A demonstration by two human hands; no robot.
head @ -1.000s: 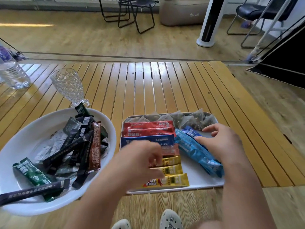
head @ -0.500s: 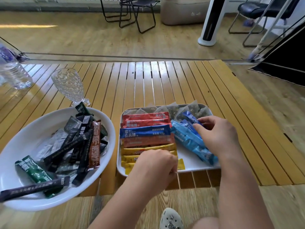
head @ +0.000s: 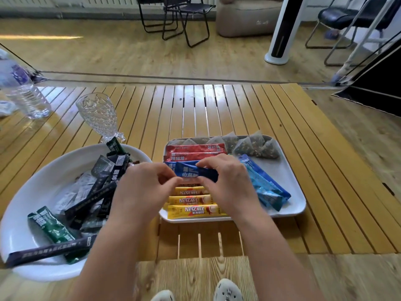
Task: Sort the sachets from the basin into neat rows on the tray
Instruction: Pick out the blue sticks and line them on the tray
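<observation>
A dark blue sachet [head: 196, 172] sits pinched at both ends, the left hand [head: 143, 187] on one end and the right hand [head: 227, 181] on the other, just above the white tray [head: 290, 181] and its rows of red sachets [head: 195, 152] and yellow sachets [head: 191, 203]. Lowered carelessly, it could nudge those rows askew. The basin [head: 28, 187] on the worktop [head: 206, 109] holds many more.

The hands hide the tray's [head: 290, 177] middle sachets; the bottle [head: 19, 90] is cut off.
</observation>
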